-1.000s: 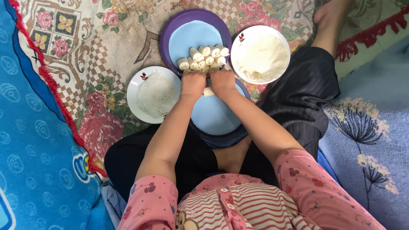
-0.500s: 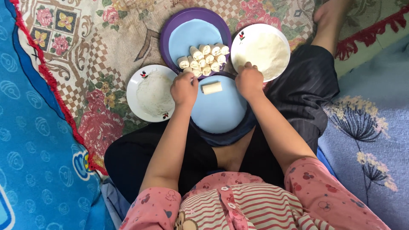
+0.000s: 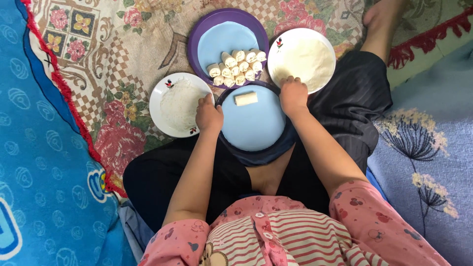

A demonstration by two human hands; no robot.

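Note:
A blue plate rests on my lap with one small white roll near its far edge. My left hand sits at the right rim of a white plate of thin white shreds, fingers curled at the food. My right hand reaches onto the near edge of a white plate holding a stack of round white wrappers, fingertips on the top sheet. Beyond, a purple plate with a blue inset carries several finished rolls.
I sit cross-legged in dark trousers on a floral rug. A blue patterned blanket lies at the left and a blue-grey flowered cloth at the right. A bare foot shows at the top right.
My hands left the roll on the blue plate and moved apart: the left out to the shreds plate, the right up to the wrapper plate.

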